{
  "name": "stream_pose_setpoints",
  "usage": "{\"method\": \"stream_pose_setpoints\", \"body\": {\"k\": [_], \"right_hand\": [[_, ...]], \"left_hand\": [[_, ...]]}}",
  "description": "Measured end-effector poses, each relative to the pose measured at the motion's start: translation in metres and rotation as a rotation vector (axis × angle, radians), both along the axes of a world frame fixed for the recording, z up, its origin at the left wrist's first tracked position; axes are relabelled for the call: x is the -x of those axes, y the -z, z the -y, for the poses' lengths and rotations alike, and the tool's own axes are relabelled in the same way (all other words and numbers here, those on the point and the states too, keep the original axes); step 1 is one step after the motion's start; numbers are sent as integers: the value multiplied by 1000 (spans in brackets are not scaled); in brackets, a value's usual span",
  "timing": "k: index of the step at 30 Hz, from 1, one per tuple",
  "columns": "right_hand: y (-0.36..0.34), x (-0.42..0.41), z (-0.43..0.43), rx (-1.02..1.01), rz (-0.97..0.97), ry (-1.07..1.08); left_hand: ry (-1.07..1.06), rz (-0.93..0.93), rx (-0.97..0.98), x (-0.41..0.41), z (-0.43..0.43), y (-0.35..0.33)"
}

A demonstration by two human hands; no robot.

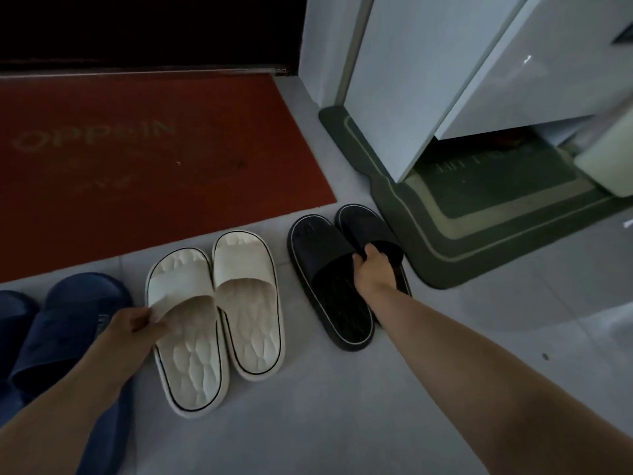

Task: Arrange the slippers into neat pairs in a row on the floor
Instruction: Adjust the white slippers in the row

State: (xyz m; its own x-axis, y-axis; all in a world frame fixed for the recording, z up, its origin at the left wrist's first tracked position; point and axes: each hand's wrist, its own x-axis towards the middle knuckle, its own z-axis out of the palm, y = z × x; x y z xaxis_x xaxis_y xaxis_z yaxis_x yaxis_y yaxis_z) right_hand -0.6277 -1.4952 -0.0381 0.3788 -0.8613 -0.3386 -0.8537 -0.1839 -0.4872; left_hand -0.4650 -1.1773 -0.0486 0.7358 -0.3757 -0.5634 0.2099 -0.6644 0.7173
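Observation:
Three pairs of slippers lie in a row on the grey tiled floor. At the left is a navy pair point(73, 323), partly hidden under my left arm. The middle holds a cream pair, its left slipper point(186, 351) beside its right slipper point(248, 303). My left hand point(132, 325) pinches the strap of the left cream slipper. At the right is a black pair with a pale edge line: the left slipper point(325, 279) and the right slipper point(368, 228), side by side. My right hand point(371, 267) grips the strap of the right black slipper, whose heel my arm covers.
A red doormat point(144, 159) with faded lettering lies behind the slippers, below a dark doorway. A dark green mat point(455, 241) touches the black pair on the right. A white cabinet point(445, 80) stands over that mat.

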Motion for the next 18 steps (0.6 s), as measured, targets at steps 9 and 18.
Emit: {"method": "stream_pose_setpoints", "body": {"k": [9,18], "right_hand": [[2,-2,5,100,-40,7],[-28,-9,-40,280,176,-140]], "left_hand": [[15,-30,14,6,-6,-7],[-57,-75,-18,13,-3,-17]]}}
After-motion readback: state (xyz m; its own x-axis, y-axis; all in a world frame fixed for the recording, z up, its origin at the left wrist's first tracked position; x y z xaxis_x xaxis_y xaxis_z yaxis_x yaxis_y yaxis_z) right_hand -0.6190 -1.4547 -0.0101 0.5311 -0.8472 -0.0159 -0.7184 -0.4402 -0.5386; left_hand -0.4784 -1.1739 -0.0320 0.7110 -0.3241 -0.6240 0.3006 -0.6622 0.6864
